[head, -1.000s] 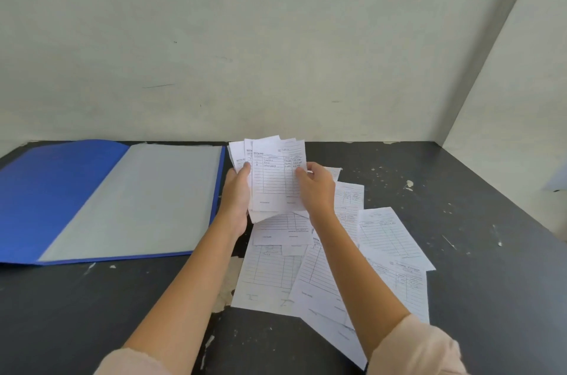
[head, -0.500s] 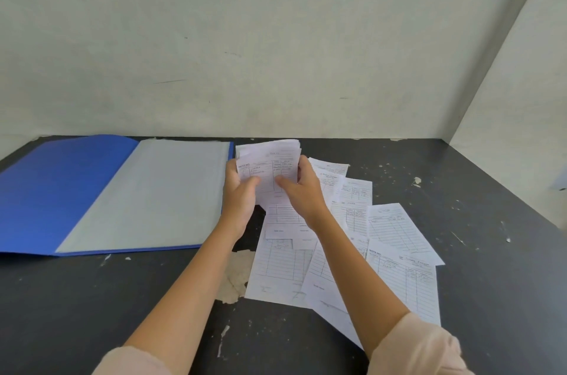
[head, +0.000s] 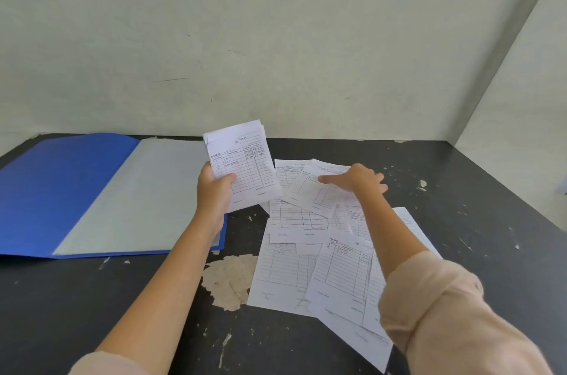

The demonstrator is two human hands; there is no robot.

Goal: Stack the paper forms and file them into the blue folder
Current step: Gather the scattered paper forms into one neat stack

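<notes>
Your right hand (head: 357,183) is blurring at the fingers, so you cannot tell whether it is touching the loose forms (head: 310,239) beneath it. Your right forearm is covering part of those sheets, and the nearest one is running behind your right sleeve (head: 445,313). Your left hand (head: 214,190) is hiding the lower left corner of the held stack (head: 245,166). The left edge is cropping the blue folder (head: 61,190). The handwriting is staying too small to read.
</notes>
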